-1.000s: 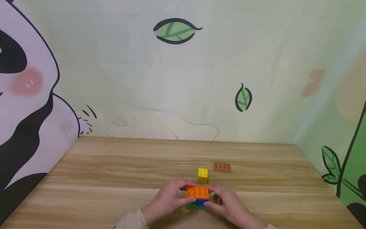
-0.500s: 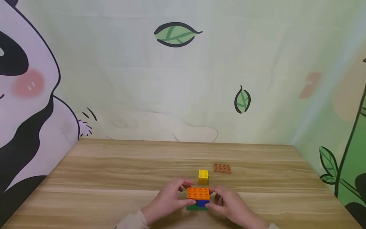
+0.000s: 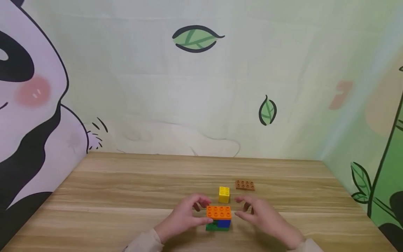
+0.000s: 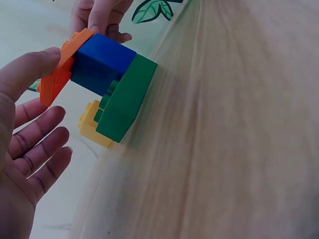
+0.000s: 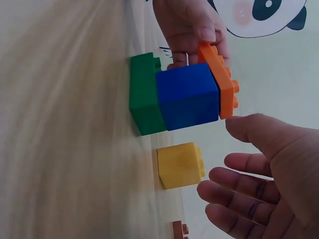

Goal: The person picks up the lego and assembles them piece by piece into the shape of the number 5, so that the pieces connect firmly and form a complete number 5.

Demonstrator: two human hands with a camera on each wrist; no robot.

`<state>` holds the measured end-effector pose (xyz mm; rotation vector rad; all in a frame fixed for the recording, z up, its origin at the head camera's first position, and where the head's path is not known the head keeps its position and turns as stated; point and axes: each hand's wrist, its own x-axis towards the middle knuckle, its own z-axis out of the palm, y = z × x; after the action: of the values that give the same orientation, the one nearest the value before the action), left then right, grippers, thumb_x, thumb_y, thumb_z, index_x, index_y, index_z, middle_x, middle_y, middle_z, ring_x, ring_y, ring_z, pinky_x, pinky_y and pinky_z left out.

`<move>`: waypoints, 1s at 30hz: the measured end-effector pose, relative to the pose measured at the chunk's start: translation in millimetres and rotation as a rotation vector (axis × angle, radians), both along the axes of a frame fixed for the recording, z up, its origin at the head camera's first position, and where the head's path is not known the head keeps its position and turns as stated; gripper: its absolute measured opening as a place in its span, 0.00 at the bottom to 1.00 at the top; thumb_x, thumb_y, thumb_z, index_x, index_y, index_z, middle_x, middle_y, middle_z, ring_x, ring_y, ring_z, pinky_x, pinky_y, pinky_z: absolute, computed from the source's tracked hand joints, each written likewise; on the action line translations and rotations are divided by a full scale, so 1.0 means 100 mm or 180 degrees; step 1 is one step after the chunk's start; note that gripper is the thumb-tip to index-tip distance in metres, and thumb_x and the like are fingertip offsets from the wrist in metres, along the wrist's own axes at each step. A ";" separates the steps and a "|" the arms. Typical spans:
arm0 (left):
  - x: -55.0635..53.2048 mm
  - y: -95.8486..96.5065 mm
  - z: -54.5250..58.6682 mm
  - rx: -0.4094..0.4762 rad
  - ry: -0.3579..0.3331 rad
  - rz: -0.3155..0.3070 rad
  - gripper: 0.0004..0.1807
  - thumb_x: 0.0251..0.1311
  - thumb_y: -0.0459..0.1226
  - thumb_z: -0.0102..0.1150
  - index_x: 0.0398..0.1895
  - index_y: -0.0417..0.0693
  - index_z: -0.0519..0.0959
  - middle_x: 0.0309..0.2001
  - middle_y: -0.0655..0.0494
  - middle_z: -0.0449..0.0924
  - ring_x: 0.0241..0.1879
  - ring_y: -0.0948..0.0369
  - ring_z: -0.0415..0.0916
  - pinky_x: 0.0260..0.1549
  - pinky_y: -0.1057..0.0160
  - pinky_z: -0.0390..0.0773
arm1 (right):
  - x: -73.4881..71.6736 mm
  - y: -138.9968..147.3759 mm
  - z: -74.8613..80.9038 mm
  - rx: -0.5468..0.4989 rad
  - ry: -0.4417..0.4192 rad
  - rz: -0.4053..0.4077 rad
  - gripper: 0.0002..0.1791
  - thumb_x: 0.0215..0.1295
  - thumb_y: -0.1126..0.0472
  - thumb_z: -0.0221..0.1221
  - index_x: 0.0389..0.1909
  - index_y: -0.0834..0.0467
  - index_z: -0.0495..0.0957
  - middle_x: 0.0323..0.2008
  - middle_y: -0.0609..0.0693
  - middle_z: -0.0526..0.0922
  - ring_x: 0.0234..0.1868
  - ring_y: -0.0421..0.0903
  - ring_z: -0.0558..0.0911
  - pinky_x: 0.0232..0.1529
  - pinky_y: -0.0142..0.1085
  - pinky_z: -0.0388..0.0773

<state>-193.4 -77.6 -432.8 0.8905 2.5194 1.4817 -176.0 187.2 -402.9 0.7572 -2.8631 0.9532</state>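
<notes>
A small stack of toy building bricks stands on the table. Its base is a green brick, with a blue brick on one end and a flat orange brick across the top. One end of the orange brick overhangs the green base. My left hand is at the left side, its thumb at the orange brick and its other fingers loosely spread behind. Whether that thumb presses is unclear. Right of the stack, my right hand is apart from it, fingers relaxed and holding nothing.
A yellow brick stands just behind the stack. Farther back and to the right lies a flat brown brick. The wooden table ends at a printed backdrop with leaves and a panda.
My right hand has let go of the stack and drawn away to the right. The left index finger has lifted off the orange brick's back edge. The stack stays put.
</notes>
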 end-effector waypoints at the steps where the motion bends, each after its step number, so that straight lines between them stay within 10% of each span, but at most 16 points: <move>1: 0.00 0.00 0.00 0.0003 -0.0005 -0.0010 0.26 0.50 0.44 0.71 0.50 0.42 0.76 0.46 0.54 0.80 0.44 0.55 0.75 0.44 0.66 0.77 | -0.03 0.00 0.01 -0.0005 0.0018 -0.0002 0.20 0.62 0.54 0.63 0.51 0.61 0.78 0.45 0.55 0.83 0.34 0.33 0.76 0.31 0.26 0.75; 17: -0.04 0.00 -0.02 -0.0046 -0.0078 -0.0089 0.26 0.51 0.45 0.71 0.50 0.41 0.76 0.48 0.50 0.81 0.44 0.57 0.75 0.44 0.68 0.76 | -0.47 -0.13 -0.11 0.0175 0.0177 -0.0211 0.20 0.60 0.55 0.64 0.51 0.61 0.78 0.46 0.55 0.83 0.35 0.40 0.78 0.34 0.29 0.74; 30: -0.01 0.00 0.04 -0.0238 -0.0077 0.0013 0.26 0.48 0.46 0.72 0.50 0.47 0.77 0.48 0.58 0.80 0.44 0.62 0.74 0.43 0.70 0.75 | -0.57 -0.24 -0.17 0.0232 -0.0048 -0.0239 0.24 0.58 0.56 0.66 0.54 0.60 0.76 0.46 0.51 0.83 0.34 0.39 0.76 0.34 0.28 0.75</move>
<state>-194.4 -77.4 -429.1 0.8516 2.5424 1.3807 -233.2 162.9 -419.8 0.6452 -2.9304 0.8539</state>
